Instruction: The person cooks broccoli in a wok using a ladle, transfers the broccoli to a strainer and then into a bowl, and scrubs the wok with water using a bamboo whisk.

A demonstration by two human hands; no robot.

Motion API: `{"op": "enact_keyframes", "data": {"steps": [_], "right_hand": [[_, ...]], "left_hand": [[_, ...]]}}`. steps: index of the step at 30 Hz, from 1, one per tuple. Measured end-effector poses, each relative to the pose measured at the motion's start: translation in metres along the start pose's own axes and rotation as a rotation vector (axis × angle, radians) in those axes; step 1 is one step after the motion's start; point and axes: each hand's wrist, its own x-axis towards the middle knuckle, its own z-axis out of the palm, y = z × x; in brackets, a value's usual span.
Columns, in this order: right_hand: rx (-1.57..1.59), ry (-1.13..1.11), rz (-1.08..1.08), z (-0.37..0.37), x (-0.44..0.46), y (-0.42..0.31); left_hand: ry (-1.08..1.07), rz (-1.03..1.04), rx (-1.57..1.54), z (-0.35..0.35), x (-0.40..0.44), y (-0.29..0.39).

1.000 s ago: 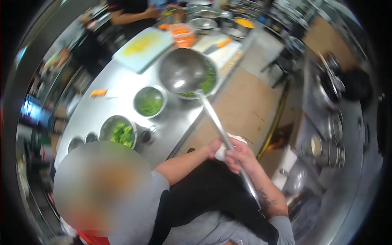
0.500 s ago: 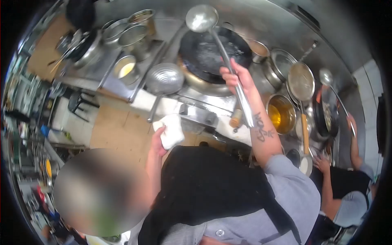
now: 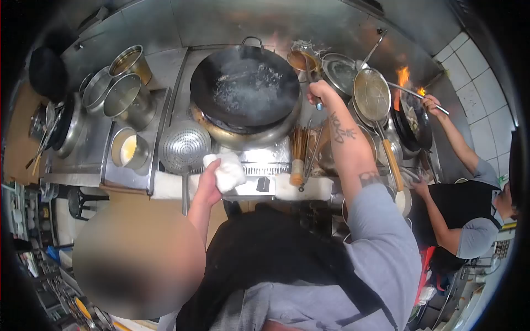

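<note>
My left hand [image 3: 207,182] grips a folded white cloth [image 3: 227,172] at the front edge of the stove. Beyond it sits a black wok [image 3: 245,88] with steam rising from its wet inner surface. Right of the wok, my right hand [image 3: 321,92] is closed round the handle of a ladle; the ladle's bowl is hard to make out near a small pot of brown sauce [image 3: 298,60]. A perforated skimmer [image 3: 185,146] rests left of the wok. In front of the wok's right side stands a bamboo brush [image 3: 297,171].
Metal pots [image 3: 130,102] and a container of pale yellow liquid [image 3: 130,150] stand at the left. A wooden-handled strainer [image 3: 372,96] lies over pots on the right. Farther right, a co-worker [image 3: 469,215] holds a ladle at a flaming wok [image 3: 411,121].
The view has turned from the prep counter to the stove. My hands have separated; the left kept the cloth. Since half a second ago, the ladle has moved down and right of the wok.
</note>
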Motion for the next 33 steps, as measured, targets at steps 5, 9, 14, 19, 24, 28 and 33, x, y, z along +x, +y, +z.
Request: {"op": "enact_keyframes", "data": {"steps": [5, 9, 14, 19, 24, 28, 33], "right_hand": [[-0.044, 0.046, 0.045, 0.016, 0.031, -0.015], [-0.466, 0.512, -0.162, 0.058, 0.015, 0.044], [-0.291, 0.580, -0.006, 0.053, -0.050, 0.057], [-0.311, 0.661, -0.007, 0.025, -0.065, 0.052], [-0.281, 0.606, 0.113, 0.001, -0.034, 0.047], [0.223, 0.447, 0.104, -0.027, 0.009, 0.051], [1.297, -0.090, -0.095, -0.073, -0.007, 0.053]], "left_hand": [[-0.008, -0.048, 0.073, 0.025, 0.055, 0.036], [-0.030, -0.166, 0.052, 0.040, 0.110, 0.053], [0.068, -0.127, 0.013, 0.042, 0.158, 0.035], [0.085, 0.021, 0.075, 0.042, 0.166, 0.013], [0.028, -0.039, 0.057, 0.052, 0.133, 0.027], [-0.028, -0.078, 0.035, 0.047, 0.100, 0.037], [-0.124, -0.128, 0.068, 0.030, 0.059, 0.044]]}}
